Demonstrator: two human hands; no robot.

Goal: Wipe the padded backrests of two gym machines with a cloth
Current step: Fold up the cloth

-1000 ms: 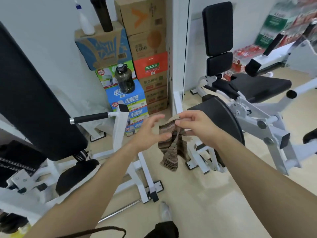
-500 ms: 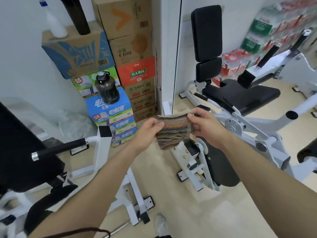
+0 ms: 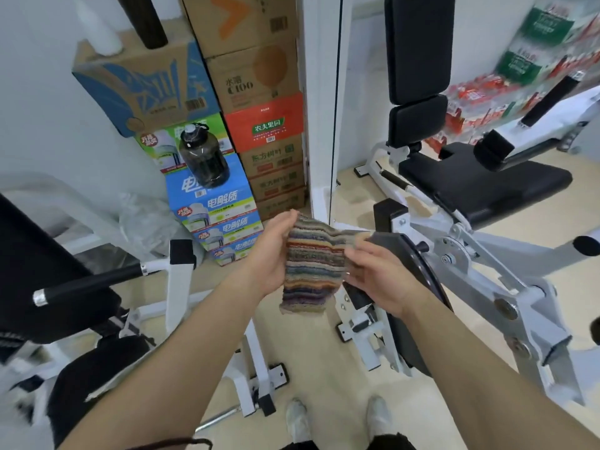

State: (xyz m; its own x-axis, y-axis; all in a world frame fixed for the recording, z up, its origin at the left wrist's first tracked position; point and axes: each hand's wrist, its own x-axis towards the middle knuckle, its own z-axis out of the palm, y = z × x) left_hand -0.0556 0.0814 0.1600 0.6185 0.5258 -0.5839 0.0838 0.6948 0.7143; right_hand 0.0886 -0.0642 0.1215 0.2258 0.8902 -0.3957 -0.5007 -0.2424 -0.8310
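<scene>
a black pad (image 3: pixel 42 274) sits at far left, then stacked boxes (image 3: pixel 256 102) with a dark jug (image 3: pixel 204 159) on one. at centre the left hand (image 3: pixel 271 254) grips the striped cloth (image 3: pixel 313 267) by its left edge, and the right hand (image 3: pixel 378 277) pinches its right edge, holding it spread above the floor. the tall black backrest (image 3: pixel 417 47) stands upright at right, well apart from the cloth.

Cloth (image 3: pixel 313 267) – striped, ribbed knit; backrest (image 3: pixel 417 43) – matt black padding.
</scene>
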